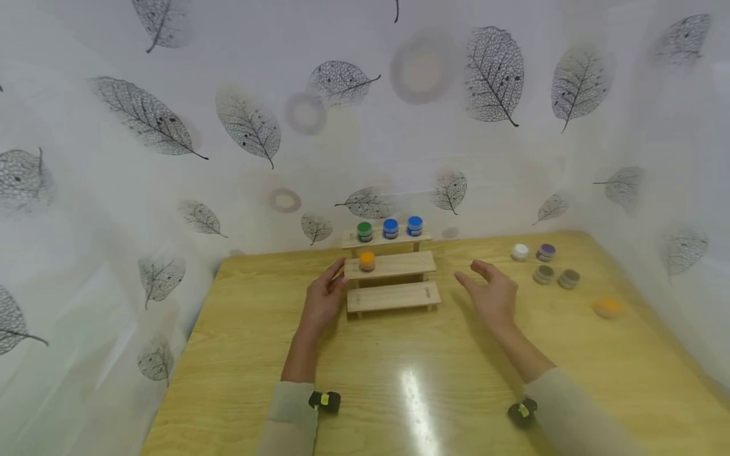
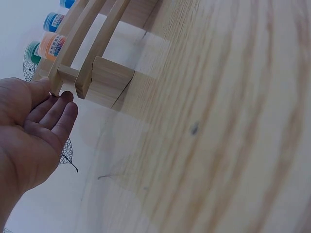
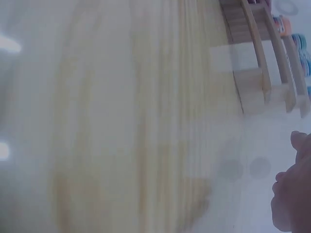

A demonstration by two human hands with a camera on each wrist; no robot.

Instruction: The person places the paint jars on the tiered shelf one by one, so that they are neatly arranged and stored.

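A three-step wooden display rack point(image 1: 393, 296) stands at the back of the table. My left hand point(image 1: 322, 304) is at its left end; in the left wrist view the thumb and fingertips pinch the end of a shelf. On the top step sit a green-lidded paint jar point(image 1: 364, 232) and two blue ones, one in the middle point(image 1: 390, 228) and one at the right point(image 1: 414, 226). An orange paint jar point(image 1: 367, 261) sits at the left of the middle step. The lowest step bears no jar. To the rack's right, my right hand point(image 1: 495, 297) hovers with fingers spread apart, holding nothing.
On the table's right side stand a white jar point(image 1: 519, 252), a purple jar point(image 1: 545, 252), two greyish-brown jars, one nearer the left point(image 1: 544, 274) and one farther right point(image 1: 568, 278), and an orange-lidded jar point(image 1: 607, 308). Leaf-patterned curtains point(image 1: 365, 145) border the table.
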